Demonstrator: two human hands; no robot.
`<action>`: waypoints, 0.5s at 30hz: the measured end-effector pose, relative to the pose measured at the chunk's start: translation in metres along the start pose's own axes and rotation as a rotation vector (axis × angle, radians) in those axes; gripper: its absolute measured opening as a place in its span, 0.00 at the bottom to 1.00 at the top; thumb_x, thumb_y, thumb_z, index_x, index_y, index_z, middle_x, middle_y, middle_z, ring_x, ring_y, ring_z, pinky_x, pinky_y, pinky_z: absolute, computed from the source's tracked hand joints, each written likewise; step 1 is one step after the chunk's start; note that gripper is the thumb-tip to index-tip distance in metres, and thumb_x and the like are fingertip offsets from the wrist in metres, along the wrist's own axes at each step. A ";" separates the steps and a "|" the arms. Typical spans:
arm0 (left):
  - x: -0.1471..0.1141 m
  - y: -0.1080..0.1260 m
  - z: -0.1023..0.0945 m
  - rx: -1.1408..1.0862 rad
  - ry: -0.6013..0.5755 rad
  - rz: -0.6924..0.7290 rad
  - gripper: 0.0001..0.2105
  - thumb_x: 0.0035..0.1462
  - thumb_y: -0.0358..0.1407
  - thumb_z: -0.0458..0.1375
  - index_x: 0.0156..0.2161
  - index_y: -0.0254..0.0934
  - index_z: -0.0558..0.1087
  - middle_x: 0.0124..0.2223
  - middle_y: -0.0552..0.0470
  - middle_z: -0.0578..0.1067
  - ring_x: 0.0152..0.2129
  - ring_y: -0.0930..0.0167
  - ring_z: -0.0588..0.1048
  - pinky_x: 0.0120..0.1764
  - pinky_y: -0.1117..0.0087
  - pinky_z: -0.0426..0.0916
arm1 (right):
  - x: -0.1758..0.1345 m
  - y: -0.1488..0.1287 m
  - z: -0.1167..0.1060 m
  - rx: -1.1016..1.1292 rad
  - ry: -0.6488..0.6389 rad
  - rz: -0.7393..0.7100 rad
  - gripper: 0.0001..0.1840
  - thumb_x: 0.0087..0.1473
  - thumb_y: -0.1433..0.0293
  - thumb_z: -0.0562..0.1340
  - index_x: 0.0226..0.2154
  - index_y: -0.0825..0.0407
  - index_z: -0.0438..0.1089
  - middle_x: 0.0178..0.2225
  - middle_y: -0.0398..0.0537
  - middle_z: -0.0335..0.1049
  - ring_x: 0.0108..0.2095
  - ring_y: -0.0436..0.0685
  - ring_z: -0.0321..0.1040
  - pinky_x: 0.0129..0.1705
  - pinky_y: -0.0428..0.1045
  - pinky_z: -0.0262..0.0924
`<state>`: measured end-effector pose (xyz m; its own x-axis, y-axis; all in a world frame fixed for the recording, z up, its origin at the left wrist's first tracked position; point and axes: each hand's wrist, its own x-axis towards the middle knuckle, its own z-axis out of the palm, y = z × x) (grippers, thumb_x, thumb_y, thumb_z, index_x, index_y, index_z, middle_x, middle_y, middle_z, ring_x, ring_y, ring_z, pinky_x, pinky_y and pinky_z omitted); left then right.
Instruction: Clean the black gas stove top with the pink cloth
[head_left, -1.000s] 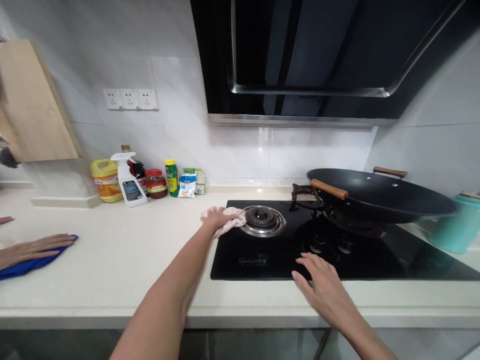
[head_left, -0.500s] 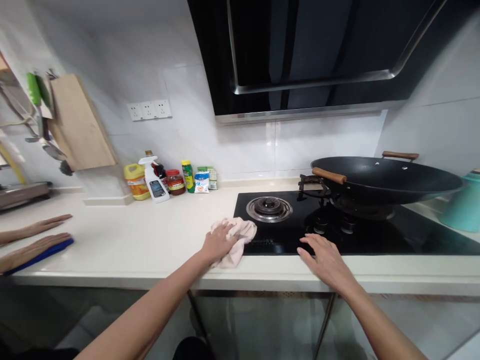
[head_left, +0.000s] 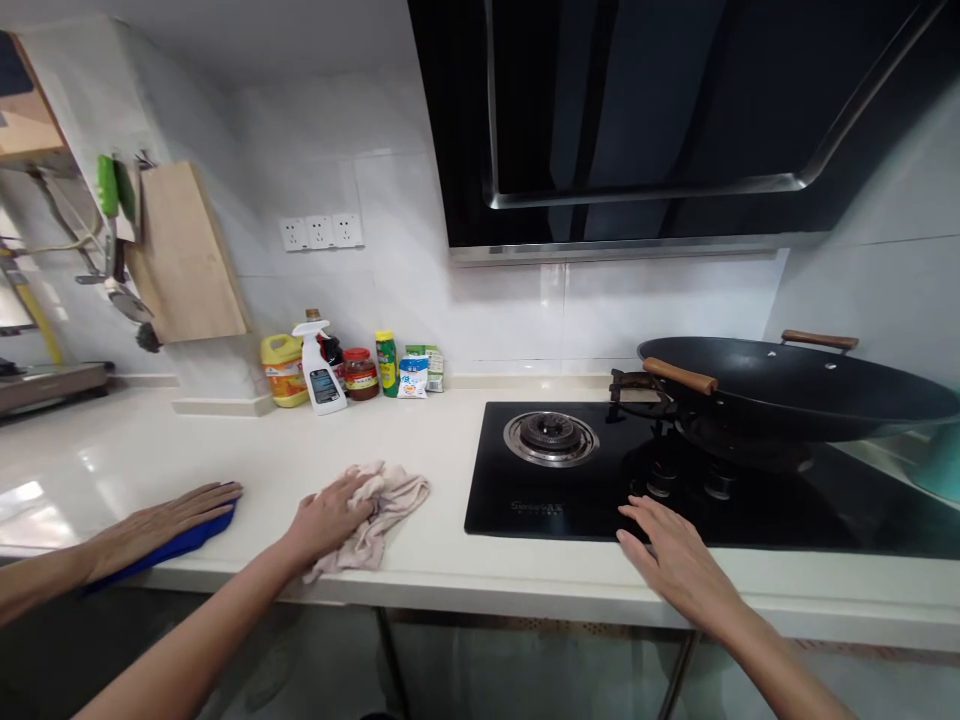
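My left hand (head_left: 330,515) presses a crumpled pale pink cloth (head_left: 386,508) against the white countertop (head_left: 442,440), left of the cooktop. Its fingers are bunched into the fabric and partly hidden by it. My right hand (head_left: 675,555) is at the front edge of the black glass cooktop (head_left: 585,505), fingers apart, holding nothing. Just beyond it are two control knobs (head_left: 661,482). The left burner (head_left: 551,438) is bare of any pan. A large black wok (head_left: 795,390) with wooden handles rests over the right burner.
At the left, another person's hand (head_left: 176,515) lies flat on a blue cloth (head_left: 191,540). Along the wall stand a white spray bottle (head_left: 322,375), a yellow jug (head_left: 283,372), a red-lidded jar (head_left: 361,375) and packets (head_left: 413,377). A range hood (head_left: 645,120) overhangs the cooktop.
My left hand has slid the pink cloth leftward, off the cooktop's edge onto the counter. The other person's blue cloth appears further right. My view has turned slightly left.
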<state>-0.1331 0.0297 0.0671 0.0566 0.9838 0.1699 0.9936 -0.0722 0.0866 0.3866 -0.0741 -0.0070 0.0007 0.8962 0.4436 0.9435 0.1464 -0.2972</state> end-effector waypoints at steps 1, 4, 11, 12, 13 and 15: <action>0.013 -0.005 0.001 0.010 0.000 -0.046 0.31 0.62 0.52 0.46 0.69 0.48 0.62 0.71 0.49 0.61 0.68 0.56 0.60 0.63 0.45 0.59 | 0.000 -0.001 -0.001 -0.008 -0.013 0.004 0.30 0.64 0.51 0.50 0.57 0.51 0.71 0.63 0.55 0.65 0.66 0.67 0.57 0.66 0.66 0.53; 0.051 -0.009 0.003 0.010 0.003 -0.148 0.34 0.62 0.57 0.45 0.70 0.49 0.59 0.72 0.47 0.60 0.68 0.52 0.57 0.61 0.40 0.58 | 0.000 -0.005 -0.003 -0.038 -0.026 0.003 0.31 0.63 0.49 0.52 0.57 0.52 0.70 0.64 0.56 0.64 0.66 0.68 0.56 0.66 0.66 0.53; 0.115 0.045 0.006 -0.016 0.022 -0.116 0.35 0.60 0.62 0.44 0.64 0.47 0.67 0.66 0.38 0.67 0.64 0.45 0.61 0.59 0.37 0.56 | 0.002 -0.015 -0.010 -0.060 -0.007 0.015 0.29 0.63 0.49 0.53 0.54 0.51 0.70 0.60 0.56 0.67 0.63 0.66 0.61 0.63 0.63 0.55; 0.118 0.059 0.008 -0.019 0.020 -0.092 0.36 0.60 0.63 0.43 0.65 0.47 0.67 0.66 0.37 0.66 0.65 0.45 0.60 0.59 0.37 0.55 | 0.003 -0.015 -0.010 -0.056 -0.010 0.017 0.29 0.63 0.48 0.53 0.54 0.50 0.70 0.59 0.56 0.67 0.63 0.66 0.61 0.63 0.63 0.55; 0.119 0.074 0.012 -0.022 0.014 -0.066 0.36 0.60 0.63 0.43 0.65 0.47 0.67 0.67 0.37 0.65 0.65 0.46 0.60 0.60 0.37 0.55 | 0.004 -0.015 -0.011 -0.050 -0.012 0.019 0.29 0.62 0.48 0.53 0.53 0.50 0.70 0.59 0.56 0.67 0.62 0.66 0.61 0.63 0.64 0.55; 0.114 0.102 0.019 -0.031 -0.005 0.003 0.35 0.62 0.63 0.43 0.66 0.47 0.65 0.69 0.39 0.62 0.66 0.48 0.58 0.61 0.38 0.54 | 0.005 -0.015 -0.013 -0.036 -0.016 0.021 0.28 0.62 0.48 0.54 0.53 0.49 0.70 0.59 0.56 0.67 0.63 0.67 0.60 0.62 0.64 0.55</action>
<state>-0.0234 0.1380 0.0763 0.0597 0.9844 0.1658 0.9900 -0.0796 0.1163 0.3769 -0.0775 0.0104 0.0153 0.9053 0.4245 0.9548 0.1128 -0.2750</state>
